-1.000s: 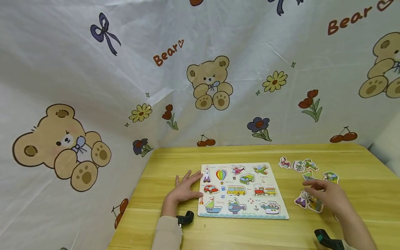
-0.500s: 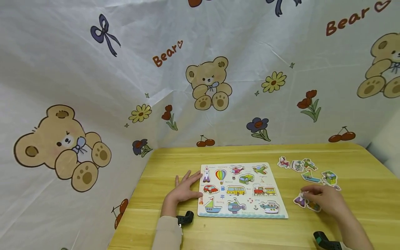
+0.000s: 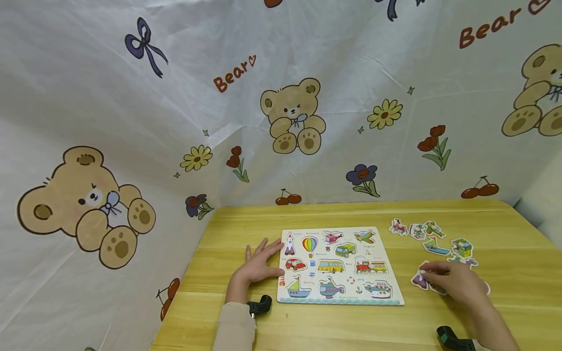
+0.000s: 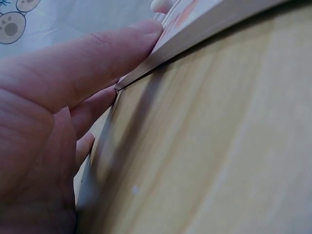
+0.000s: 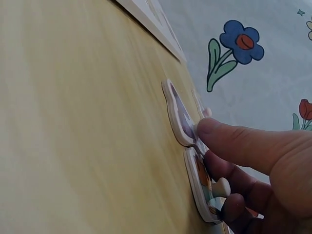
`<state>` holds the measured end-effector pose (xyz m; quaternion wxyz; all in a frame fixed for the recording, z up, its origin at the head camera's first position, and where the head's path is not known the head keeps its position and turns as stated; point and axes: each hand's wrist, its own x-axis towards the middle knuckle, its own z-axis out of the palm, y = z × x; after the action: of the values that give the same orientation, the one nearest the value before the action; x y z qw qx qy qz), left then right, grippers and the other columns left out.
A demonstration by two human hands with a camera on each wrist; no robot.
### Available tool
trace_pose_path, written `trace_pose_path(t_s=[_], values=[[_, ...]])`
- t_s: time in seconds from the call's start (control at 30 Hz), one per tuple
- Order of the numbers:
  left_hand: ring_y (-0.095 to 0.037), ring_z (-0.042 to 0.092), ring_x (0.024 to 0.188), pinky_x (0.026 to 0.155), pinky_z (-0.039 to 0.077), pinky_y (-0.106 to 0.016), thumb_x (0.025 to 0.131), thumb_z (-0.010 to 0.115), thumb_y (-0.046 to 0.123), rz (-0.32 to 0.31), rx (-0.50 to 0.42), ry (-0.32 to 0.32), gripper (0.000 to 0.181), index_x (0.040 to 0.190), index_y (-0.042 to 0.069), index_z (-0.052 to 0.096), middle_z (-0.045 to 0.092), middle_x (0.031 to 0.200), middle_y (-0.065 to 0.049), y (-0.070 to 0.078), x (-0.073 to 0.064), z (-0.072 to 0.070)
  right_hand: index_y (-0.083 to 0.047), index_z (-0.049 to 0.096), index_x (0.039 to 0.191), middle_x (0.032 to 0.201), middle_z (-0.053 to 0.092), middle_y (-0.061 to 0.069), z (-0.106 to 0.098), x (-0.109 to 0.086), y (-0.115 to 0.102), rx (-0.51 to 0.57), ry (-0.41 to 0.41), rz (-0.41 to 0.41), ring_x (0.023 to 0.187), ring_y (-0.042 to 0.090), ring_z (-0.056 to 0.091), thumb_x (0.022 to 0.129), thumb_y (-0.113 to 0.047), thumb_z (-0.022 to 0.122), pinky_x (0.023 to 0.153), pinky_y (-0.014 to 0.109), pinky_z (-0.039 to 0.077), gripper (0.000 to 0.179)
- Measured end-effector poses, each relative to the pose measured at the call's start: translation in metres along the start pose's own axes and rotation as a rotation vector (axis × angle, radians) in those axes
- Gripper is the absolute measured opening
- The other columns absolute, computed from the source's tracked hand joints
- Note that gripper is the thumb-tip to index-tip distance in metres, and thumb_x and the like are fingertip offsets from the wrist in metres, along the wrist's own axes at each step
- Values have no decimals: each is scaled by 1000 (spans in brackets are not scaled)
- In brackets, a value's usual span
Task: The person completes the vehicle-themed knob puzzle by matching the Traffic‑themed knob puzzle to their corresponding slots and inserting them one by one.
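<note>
My left hand [image 3: 258, 267] lies at the left edge of the white picture puzzle board [image 3: 317, 285], its thumb [image 4: 141, 36] touching the edge and the other fingers stretched along it. To the right of the board, my right hand [image 3: 458, 285] pinches the purple-and-white rocket puzzle piece [image 3: 419, 281] between thumb and fingertips, its knob hidden. In the right wrist view the rocket piece [image 5: 179, 114] stays close over the table. An orange-and-green knobbed puzzle piece [image 5: 202, 183] lies right beside it, under the curled fingers and mostly covered in the head view.
Beyond my right hand lie several loose puzzle pieces: a pink helicopter [image 3: 398, 226], a green plane [image 3: 433, 228], a sailboat [image 3: 436, 247] and a green vehicle [image 3: 462, 248]. A bear-print cloth [image 3: 342, 185] hangs behind the wooden table [image 3: 333, 326].
My right hand has come down and left from over the loose pieces to the rocket piece, uncovering the sailboat. The left hand stays at the board's edge.
</note>
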<state>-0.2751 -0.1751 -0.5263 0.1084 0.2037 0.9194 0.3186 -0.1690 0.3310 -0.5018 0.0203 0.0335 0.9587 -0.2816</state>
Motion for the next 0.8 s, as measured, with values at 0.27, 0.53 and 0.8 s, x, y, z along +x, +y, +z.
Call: trace_pose_path(t_s=[0.27, 0.53, 0.8], values=[[-31, 3, 158, 116, -20, -69, 82, 79, 39, 8, 12, -6, 81, 154, 27, 42, 29, 165, 10, -1, 0, 0, -8, 76, 114, 115, 71, 25, 3, 2, 0, -12, 10, 23, 100, 43, 66, 92, -44, 68, 75, 49, 48, 43], [-30, 3, 158, 116, -20, -68, 83, 78, 40, 6, 7, -11, 81, 154, 27, 41, 29, 165, 11, -1, 1, 1, -7, 75, 115, 118, 69, 29, 5, 0, 3, -19, 36, 30, 106, 52, 62, 91, -48, 68, 79, 57, 49, 48], [-33, 4, 158, 115, -19, -70, 82, 80, 37, 15, -7, -2, 81, 153, 23, 43, 31, 165, 6, -1, 0, 0, -5, 72, 120, 123, 65, 31, 0, -1, -3, 11, 41, 64, 109, 54, 59, 92, -52, 65, 80, 59, 49, 55]])
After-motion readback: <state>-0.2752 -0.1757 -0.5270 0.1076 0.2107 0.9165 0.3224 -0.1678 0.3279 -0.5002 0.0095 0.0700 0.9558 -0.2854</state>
